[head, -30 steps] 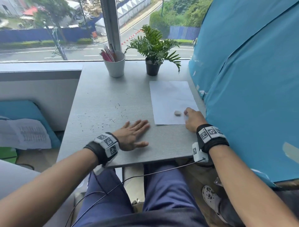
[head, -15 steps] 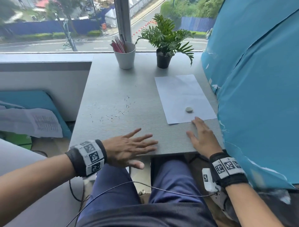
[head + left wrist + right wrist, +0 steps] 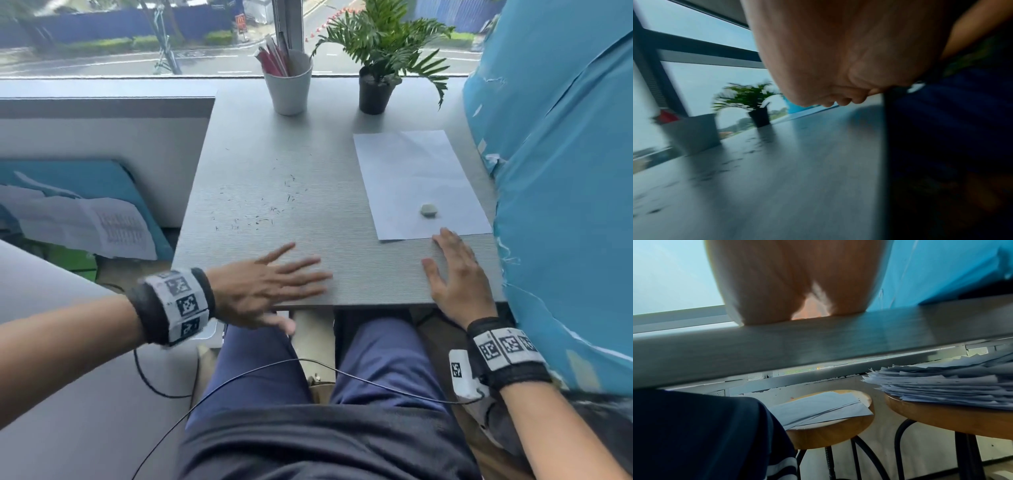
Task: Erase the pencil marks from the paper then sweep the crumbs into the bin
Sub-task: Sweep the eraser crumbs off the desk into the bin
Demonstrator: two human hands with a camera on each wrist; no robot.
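A white sheet of paper (image 3: 416,181) lies on the right of the grey table (image 3: 274,147), with a small grey eraser (image 3: 428,209) resting near its front edge. Dark eraser crumbs (image 3: 263,209) are scattered on the table's left middle. My left hand (image 3: 274,284) lies flat with straight fingers at the table's front edge, just below the crumbs. My right hand (image 3: 454,270) rests flat on the table in front of the paper, holding nothing. No bin shows in any view.
A white cup of pencils (image 3: 289,82) and a potted plant (image 3: 375,72) stand at the back by the window. A blue sheet (image 3: 565,171) hangs along the right side. Under the table stand wooden stools (image 3: 830,426) with stacked papers (image 3: 941,382).
My right hand has let go of the eraser and pulled back off the paper to the table's front. My left hand slid back toward the front edge. The head view shifted.
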